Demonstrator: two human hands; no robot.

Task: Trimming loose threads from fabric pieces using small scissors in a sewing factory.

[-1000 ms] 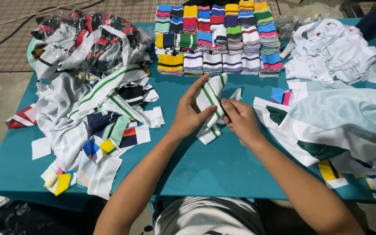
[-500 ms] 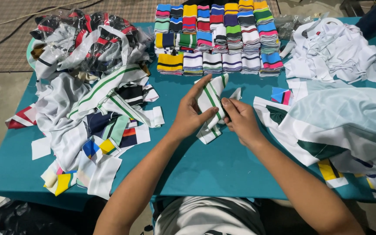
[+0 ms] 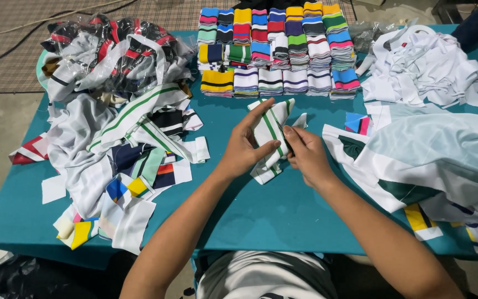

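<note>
Over the middle of a teal table (image 3: 283, 216), both my hands hold one white knit strip with green stripes (image 3: 273, 128). My left hand (image 3: 243, 147) grips it from the left, fingers stretched up along its edge. My right hand (image 3: 305, 155) pinches its right side. The strip's lower end (image 3: 264, 171) is folded and rests on the table below my hands.
Neat stacks of folded striped strips in many colours (image 3: 275, 50) line the far edge. A loose heap of striped strips and bagged ones (image 3: 117, 99) fills the left. White fabric pieces (image 3: 427, 72) and a pale green cloth (image 3: 443, 149) lie on the right.
The hands and the strip have barely moved; the left fingers have shifted slightly along the strip's upper edge.
</note>
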